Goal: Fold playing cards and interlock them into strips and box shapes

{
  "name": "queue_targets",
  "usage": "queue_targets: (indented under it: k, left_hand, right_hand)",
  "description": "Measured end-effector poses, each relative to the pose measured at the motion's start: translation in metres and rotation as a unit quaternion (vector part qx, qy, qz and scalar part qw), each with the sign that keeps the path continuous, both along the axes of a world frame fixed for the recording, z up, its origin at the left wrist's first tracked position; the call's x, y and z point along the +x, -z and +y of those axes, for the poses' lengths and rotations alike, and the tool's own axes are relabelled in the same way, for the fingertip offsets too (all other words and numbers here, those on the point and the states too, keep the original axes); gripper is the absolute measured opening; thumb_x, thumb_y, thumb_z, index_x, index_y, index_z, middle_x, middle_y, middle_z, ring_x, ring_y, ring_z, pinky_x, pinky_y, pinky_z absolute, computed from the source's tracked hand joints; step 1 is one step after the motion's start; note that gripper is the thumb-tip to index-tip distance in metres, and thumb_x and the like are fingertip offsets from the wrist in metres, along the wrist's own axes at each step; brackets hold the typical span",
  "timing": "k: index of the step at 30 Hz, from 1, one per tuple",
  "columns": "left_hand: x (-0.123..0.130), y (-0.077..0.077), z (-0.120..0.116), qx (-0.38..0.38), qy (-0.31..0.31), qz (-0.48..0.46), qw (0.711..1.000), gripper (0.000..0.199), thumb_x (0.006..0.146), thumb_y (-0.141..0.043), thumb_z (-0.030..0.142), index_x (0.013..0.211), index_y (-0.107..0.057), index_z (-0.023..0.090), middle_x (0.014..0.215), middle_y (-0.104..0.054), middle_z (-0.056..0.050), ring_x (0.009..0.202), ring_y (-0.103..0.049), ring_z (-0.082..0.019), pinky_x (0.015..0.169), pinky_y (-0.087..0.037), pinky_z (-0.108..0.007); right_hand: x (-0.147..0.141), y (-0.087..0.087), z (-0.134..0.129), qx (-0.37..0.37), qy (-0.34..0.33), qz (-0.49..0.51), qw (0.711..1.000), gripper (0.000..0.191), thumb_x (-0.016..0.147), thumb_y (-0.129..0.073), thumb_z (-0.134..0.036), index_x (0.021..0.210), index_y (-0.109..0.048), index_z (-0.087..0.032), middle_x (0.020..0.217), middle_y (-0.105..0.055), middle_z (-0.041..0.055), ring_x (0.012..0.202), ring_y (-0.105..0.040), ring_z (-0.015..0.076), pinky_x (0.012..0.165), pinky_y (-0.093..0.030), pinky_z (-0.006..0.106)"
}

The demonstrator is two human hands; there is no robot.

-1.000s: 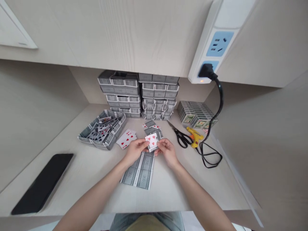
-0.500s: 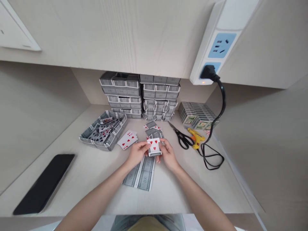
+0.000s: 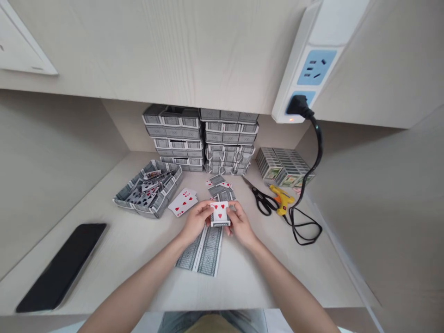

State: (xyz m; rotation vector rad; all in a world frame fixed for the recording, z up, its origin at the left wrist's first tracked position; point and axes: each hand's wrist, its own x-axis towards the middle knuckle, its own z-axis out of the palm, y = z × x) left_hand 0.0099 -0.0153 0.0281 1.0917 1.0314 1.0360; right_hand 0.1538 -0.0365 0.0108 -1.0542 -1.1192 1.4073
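Observation:
Between my two hands is a five of hearts playing card (image 3: 219, 213), face toward me, its lower edge folded up so the grey patterned back shows as a strip. My left hand (image 3: 198, 219) pinches its left side, thumb on the face. At the right side, my right hand (image 3: 240, 223) grips it the same way, with fingers behind. Beneath my hands lies a panel of joined grey-backed cards (image 3: 204, 254), its far end hidden by them. Just beyond are scattered loose cards (image 3: 218, 189). Left of my left hand lie red heart cards (image 3: 183, 202), face up.
A card-built tray (image 3: 152, 208) holds loose cards at the left, with a black phone (image 3: 62, 268) nearer me. Stacked card boxes (image 3: 201, 138) stand behind. To the right are scissors (image 3: 264, 201), a yellow glue gun (image 3: 282, 199) with its cord, and packed card decks (image 3: 284, 166).
The folded card and both hands are held almost in place, with slight finger shifts on the card. The whole view has shifted a little.

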Motion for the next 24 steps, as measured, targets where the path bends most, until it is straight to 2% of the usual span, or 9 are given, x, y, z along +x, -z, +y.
queue_targets:
  k: [5,9,12,16,18,20,24]
  left_hand:
    - [0.001,-0.002,-0.002,0.019,-0.007,0.026,0.999,0.025,0.067,-0.059,0.033,0.083,-0.059,0.014,0.054,-0.051,0.005,0.044,-0.04,-0.007,0.041,-0.03,-0.019]
    - [0.001,0.001,-0.001,0.041,-0.021,0.044,0.998,0.025,0.072,-0.057,0.037,0.084,-0.059,0.015,0.064,-0.057,0.002,0.053,-0.048,-0.01,0.048,-0.037,-0.021]
    - [0.0,0.003,-0.002,0.073,-0.023,0.065,0.995,0.029,0.073,-0.056,0.039,0.09,-0.058,0.015,0.074,-0.061,-0.001,0.064,-0.054,-0.013,0.058,-0.043,-0.023]
    - [0.0,0.004,-0.008,0.139,0.027,0.075,0.987,0.041,0.071,-0.061,0.035,0.105,-0.051,0.016,0.093,-0.06,-0.005,0.081,-0.057,-0.016,0.071,-0.046,-0.027]
    - [0.0,0.003,-0.01,0.182,0.053,0.104,0.976,0.053,0.067,-0.065,0.033,0.114,-0.045,0.017,0.103,-0.055,-0.008,0.086,-0.055,-0.017,0.067,-0.047,-0.026]
    - [-0.001,0.0,-0.011,0.221,0.073,0.149,0.961,0.059,0.066,-0.067,0.032,0.118,-0.042,0.018,0.11,-0.051,-0.01,0.082,-0.054,-0.016,0.059,-0.046,-0.024]
    - [-0.003,-0.004,-0.011,0.278,0.075,0.23,0.929,0.053,0.066,-0.067,0.033,0.113,-0.046,0.02,0.106,-0.05,-0.008,0.066,-0.05,-0.011,0.054,-0.044,-0.023]
  right_hand:
    - [0.0,-0.001,-0.001,0.002,-0.023,0.018,1.0,0.03,0.081,-0.046,-0.048,0.095,-0.039,-0.023,0.036,-0.047,-0.0112,0.025,-0.037,0.0085,0.028,-0.027,0.017]
    - [-0.001,0.0,-0.001,-0.018,-0.051,0.061,0.997,0.033,0.078,-0.05,-0.05,0.093,-0.036,-0.024,0.045,-0.053,-0.0089,0.03,-0.046,0.011,0.029,-0.035,0.019]
    - [-0.001,-0.001,-0.001,-0.034,-0.058,0.095,0.993,0.033,0.075,-0.054,-0.049,0.09,-0.036,-0.025,0.054,-0.057,-0.0075,0.036,-0.053,0.0123,0.03,-0.038,0.02]
    - [0.0,-0.005,0.0,-0.045,-0.045,0.126,0.99,0.033,0.074,-0.057,-0.046,0.092,-0.038,-0.025,0.056,-0.058,-0.0073,0.037,-0.054,0.0115,0.03,-0.038,0.019]
    - [0.002,-0.008,0.001,-0.046,-0.031,0.126,0.99,0.033,0.074,-0.058,-0.045,0.092,-0.04,-0.024,0.054,-0.057,-0.0073,0.035,-0.052,0.0103,0.029,-0.037,0.018]
    - [0.003,-0.009,0.001,-0.044,-0.014,0.118,0.992,0.033,0.074,-0.058,-0.046,0.09,-0.042,-0.023,0.051,-0.057,-0.0071,0.032,-0.049,0.0091,0.028,-0.034,0.017]
    - [0.004,-0.008,0.002,-0.039,0.007,0.101,0.994,0.032,0.075,-0.057,-0.047,0.088,-0.045,-0.02,0.047,-0.055,-0.0072,0.028,-0.045,0.0076,0.026,-0.032,0.015]
